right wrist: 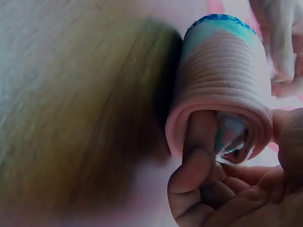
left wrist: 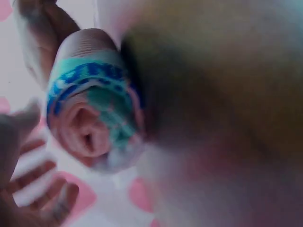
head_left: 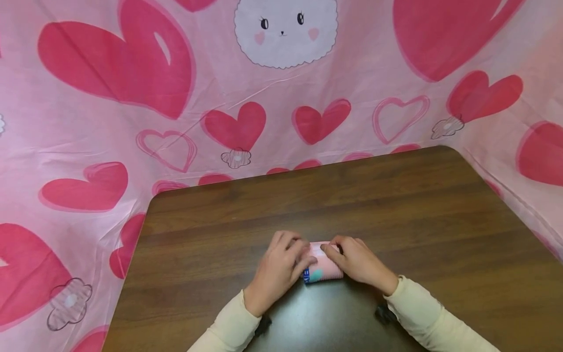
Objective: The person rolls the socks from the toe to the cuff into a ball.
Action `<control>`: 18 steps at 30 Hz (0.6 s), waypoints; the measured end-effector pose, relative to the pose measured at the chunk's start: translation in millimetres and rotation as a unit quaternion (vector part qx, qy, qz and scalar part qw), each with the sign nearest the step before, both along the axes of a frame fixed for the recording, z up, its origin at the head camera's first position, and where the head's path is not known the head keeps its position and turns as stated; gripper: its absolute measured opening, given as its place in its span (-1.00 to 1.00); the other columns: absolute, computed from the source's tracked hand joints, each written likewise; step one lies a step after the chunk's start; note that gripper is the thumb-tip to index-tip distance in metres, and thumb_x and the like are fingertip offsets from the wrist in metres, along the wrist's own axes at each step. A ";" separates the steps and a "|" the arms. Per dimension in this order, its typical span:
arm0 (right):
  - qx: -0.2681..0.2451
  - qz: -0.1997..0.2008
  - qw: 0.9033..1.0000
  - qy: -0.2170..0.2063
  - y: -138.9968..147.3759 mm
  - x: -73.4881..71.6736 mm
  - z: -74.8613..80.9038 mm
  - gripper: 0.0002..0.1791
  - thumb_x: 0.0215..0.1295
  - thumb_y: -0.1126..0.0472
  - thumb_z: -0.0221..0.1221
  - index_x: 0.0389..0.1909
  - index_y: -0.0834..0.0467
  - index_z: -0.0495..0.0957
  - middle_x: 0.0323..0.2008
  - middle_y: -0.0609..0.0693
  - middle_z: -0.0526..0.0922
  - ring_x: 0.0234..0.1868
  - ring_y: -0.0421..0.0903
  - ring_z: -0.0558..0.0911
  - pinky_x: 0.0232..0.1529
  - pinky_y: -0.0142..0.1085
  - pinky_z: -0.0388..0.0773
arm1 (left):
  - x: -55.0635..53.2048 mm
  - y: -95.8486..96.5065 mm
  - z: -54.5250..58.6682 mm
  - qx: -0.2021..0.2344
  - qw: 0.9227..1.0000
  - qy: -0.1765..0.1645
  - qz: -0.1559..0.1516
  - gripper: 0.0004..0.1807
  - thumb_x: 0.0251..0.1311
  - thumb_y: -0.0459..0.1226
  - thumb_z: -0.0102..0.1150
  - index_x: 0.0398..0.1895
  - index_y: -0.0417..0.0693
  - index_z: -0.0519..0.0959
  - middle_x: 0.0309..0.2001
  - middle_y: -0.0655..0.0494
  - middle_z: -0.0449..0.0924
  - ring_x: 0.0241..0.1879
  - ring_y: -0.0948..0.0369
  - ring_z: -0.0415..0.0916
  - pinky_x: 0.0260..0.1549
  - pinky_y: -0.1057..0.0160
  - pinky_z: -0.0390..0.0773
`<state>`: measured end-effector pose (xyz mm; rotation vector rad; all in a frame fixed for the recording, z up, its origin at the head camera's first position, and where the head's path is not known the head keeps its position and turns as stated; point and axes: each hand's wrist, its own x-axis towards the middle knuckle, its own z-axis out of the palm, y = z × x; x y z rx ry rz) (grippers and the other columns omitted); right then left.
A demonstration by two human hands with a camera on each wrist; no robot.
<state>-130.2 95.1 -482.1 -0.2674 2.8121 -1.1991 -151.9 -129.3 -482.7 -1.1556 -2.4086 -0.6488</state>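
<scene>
- Heart-print cloth [head_left: 281, 88] far behind bench [head_left: 220, 220]
- Pink ribbed roll [head_left: 326, 264], blue-teal left edge
- My right fingers [right wrist: 191, 176] pinch its right end; left fingers [left wrist: 65, 202] spread alongside

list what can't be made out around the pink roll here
Head: underside of the pink roll, hidden by the roll itself.
Head: full blue lettering, partly behind the left hand.
Left wrist: grain of the tabletop, blurred.
Left wrist: rest of the left hand, cut off by the left edge.
Right wrist: a fingertip of the right hand, inside the roll.
</scene>
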 end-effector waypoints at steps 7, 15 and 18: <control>0.093 0.034 0.954 0.284 9.1 9.8 -4.2 -0.80 0.24 0.06 0.36 -0.37 0.10 0.63 -0.38 -0.08 0.59 -0.49 -0.16 0.54 -0.46 -0.21 0.54 | 3.9 6.0 0.4 -0.049 0.990 0.098 -0.088 -0.90 0.25 -0.24 0.38 -0.29 -0.09 0.70 -0.20 0.14 0.60 -0.14 0.20 0.50 -0.03 0.37 0.53; 0.116 0.204 0.889 0.393 12.6 10.7 -12.8 -0.64 0.01 0.01 0.52 -0.34 0.17 0.68 -0.21 0.01 0.69 -0.17 -0.05 0.66 -0.09 -0.10 0.61 | -2.8 3.6 -6.6 -0.062 0.987 0.102 -0.106 -0.90 0.30 -0.24 0.31 -0.33 -0.08 0.69 -0.25 0.16 0.57 -0.15 0.20 0.49 -0.02 0.34 0.52; 0.141 0.206 0.888 0.386 12.5 10.8 -14.0 -0.52 -0.14 -0.06 0.60 -0.34 0.17 0.67 -0.21 0.02 0.68 -0.18 -0.03 0.66 -0.09 -0.09 0.62 | -5.2 3.0 -6.9 -0.060 0.987 0.095 -0.111 -0.83 0.28 -0.16 0.33 -0.38 -0.06 0.66 -0.25 0.17 0.56 -0.17 0.20 0.48 -0.05 0.33 0.53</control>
